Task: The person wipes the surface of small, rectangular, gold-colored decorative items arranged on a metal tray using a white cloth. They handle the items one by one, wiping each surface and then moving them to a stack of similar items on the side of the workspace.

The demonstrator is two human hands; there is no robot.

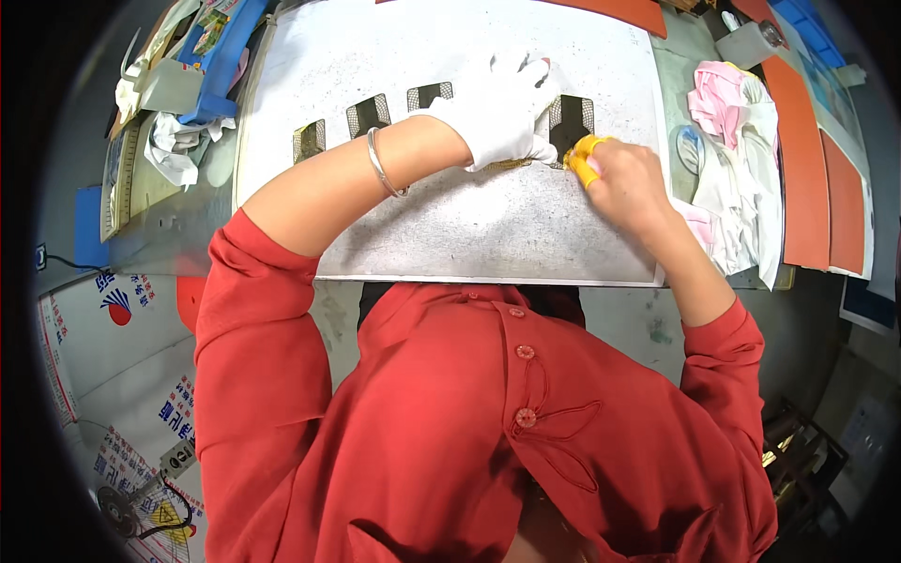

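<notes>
The person in red sleeves (267, 291) leans over a white board (422, 230) that lies on the desk (174, 225). A row of dark rectangular pieces with mesh-patterned edges sits on the board, and the rightmost dark piece (572, 117) lies just between the two hands. The gloved left hand (497, 117) reaches across from the left, palm down, its fingers partly spread beside that piece. The right hand (629, 183) has yellow covers (584, 169) on its fingers, which are bent close together at the piece's lower edge; I can't tell whether they pinch anything. A silvery bracelet (377, 164) circles the left forearm. White cloth (737, 202) is heaped on the right, and a blue tray (214, 80) stands on the left.
</notes>
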